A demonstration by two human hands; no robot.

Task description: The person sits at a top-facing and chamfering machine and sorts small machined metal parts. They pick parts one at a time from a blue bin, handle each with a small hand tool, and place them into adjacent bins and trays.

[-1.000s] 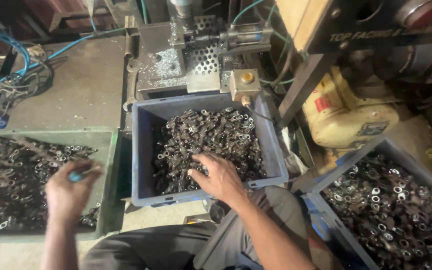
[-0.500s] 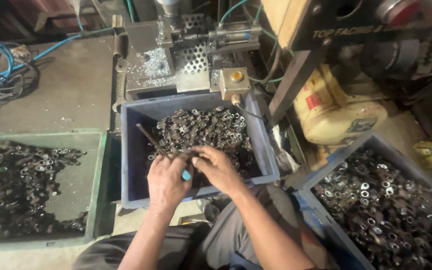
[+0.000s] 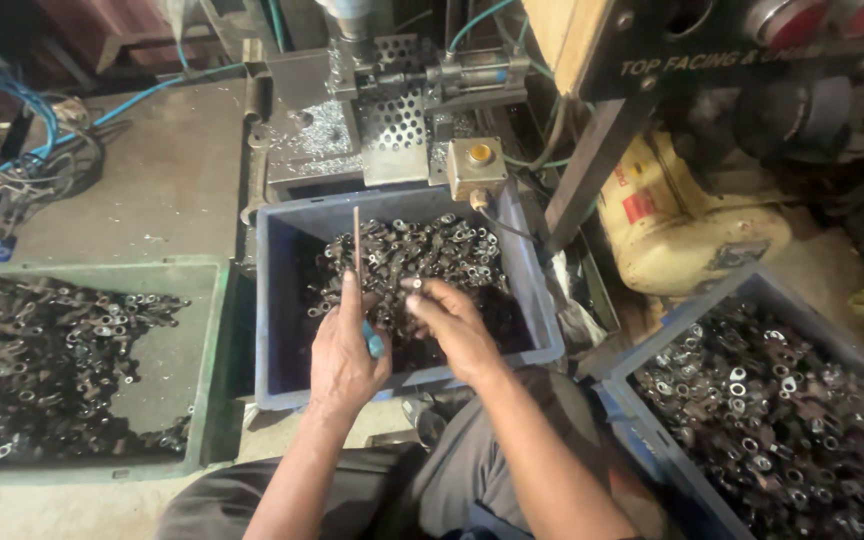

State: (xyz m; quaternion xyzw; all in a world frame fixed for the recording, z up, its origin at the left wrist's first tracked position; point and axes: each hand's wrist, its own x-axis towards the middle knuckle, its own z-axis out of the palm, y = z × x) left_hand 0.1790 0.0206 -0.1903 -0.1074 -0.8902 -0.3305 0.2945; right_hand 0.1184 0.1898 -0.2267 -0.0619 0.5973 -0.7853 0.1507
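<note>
My left hand [image 3: 345,352] is over the blue bin [image 3: 274,300] and grips a thin metal rod [image 3: 356,243] with a blue handle, the rod pointing up and away from me. My right hand [image 3: 449,322] is beside it over the same bin, pinching a small metal ring part [image 3: 415,285] at the fingertips. The bin holds a heap of dark metal ring parts [image 3: 422,255]. Both hands are close together, almost touching, near the bin's front half.
A green tray [image 3: 207,360] of similar metal parts lies at the left. Another blue bin [image 3: 652,440] full of ring parts stands at the right. Behind the middle bin is a machine [image 3: 392,110] with a perforated plate, a yellow button box [image 3: 478,165] and blue hoses [image 3: 12,130].
My left hand came from over the green tray to the middle bin, carrying the rod. My right hand lifted from the heap and now pinches a ring part.
</note>
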